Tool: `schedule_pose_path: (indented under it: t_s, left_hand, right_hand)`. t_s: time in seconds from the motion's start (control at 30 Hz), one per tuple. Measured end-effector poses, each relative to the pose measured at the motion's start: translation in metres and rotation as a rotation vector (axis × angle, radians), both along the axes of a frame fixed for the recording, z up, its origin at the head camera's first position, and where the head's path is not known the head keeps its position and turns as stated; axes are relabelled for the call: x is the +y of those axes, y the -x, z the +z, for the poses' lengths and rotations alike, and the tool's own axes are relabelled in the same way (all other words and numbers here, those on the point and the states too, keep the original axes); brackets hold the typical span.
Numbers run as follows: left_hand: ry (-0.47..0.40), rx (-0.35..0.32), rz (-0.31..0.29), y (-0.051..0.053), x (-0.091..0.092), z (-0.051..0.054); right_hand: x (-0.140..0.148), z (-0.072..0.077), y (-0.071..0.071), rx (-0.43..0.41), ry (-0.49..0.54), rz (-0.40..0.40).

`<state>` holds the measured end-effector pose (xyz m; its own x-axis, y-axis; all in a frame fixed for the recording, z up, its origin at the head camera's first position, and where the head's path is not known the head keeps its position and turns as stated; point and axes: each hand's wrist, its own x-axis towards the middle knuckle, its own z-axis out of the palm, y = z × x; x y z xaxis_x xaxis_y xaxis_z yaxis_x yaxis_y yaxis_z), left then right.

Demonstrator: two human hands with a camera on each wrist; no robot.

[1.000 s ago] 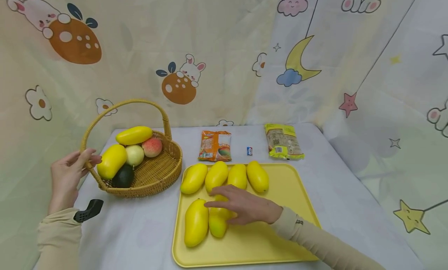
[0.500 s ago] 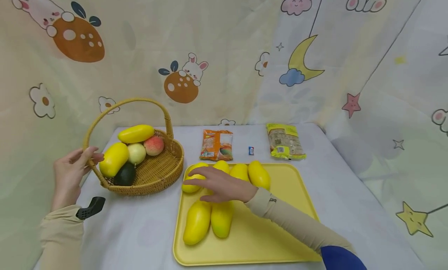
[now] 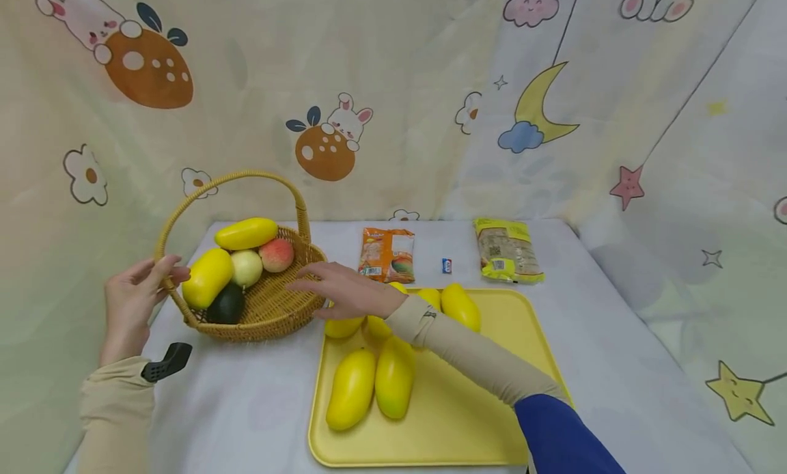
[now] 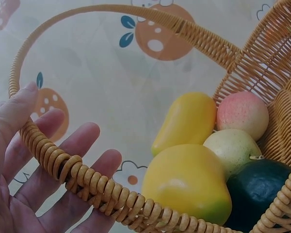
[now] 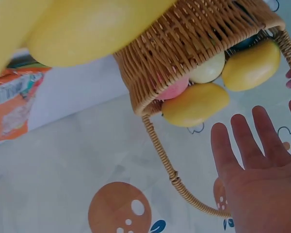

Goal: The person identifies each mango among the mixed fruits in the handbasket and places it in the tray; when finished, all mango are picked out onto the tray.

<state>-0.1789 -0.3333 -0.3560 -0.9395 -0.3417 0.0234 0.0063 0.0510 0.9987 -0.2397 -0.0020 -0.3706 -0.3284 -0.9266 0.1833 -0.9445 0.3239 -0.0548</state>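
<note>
My left hand (image 3: 130, 303) holds the handle of the wicker basket (image 3: 277, 300); in the left wrist view, the handle (image 4: 94, 187) passes between thumb and fingers. Two yellow mangoes (image 3: 209, 277), a pink peach (image 3: 277, 255), a pale green round fruit (image 3: 246, 268) and a dark green fruit (image 3: 226, 303) like an avocado lie in the basket's left and back part. Over the basket's right rim hovers my right hand (image 3: 344, 289), its fingers extended and holding nothing. Beneath its wrist, several mangoes (image 3: 350, 389) rest on the yellow tray (image 3: 473, 399), some partly hidden by the hand and sleeve.
An orange packet (image 3: 386, 254) lies behind the tray, with a small blue-and-red wrapped piece (image 3: 447, 266) beside it. Further right is a yellow-edged bag (image 3: 509, 250). A patterned curtain (image 3: 406, 85) hangs behind the white-covered table (image 3: 246, 419).
My right hand has moved left and away from me, from the front mangoes across the back row to the basket's rim. The left hand stays on the handle. The view has shifted slightly.
</note>
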Motion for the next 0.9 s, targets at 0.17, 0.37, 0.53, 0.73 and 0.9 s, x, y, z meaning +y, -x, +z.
schedule_pose_path:
  t_s: [0.17, 0.37, 0.53, 0.73, 0.9]
  left_hand:
    - [-0.002, -0.01, -0.008, 0.004, 0.001, 0.0]
    - [-0.008, -0.026, -0.022, 0.009, 0.002, -0.001]
    - [-0.01, -0.011, -0.015, 0.008, 0.002, -0.001]
    - [-0.02, 0.022, -0.01, 0.007, 0.001, -0.001]
    - [-0.022, 0.022, -0.015, 0.002, -0.003, -0.002]
  right_hand:
    - [-0.024, 0.005, 0.022, 0.006, -0.027, -0.053]
    - [-0.043, 0.01, 0.054, -0.012, -0.002, -0.143]
    - [-0.056, 0.012, 0.075, -0.032, 0.03, -0.189]
    - [-0.072, 0.009, 0.088, -0.042, 0.03, -0.224]
    - [-0.092, 0.01, 0.097, 0.015, -0.001, -0.234]
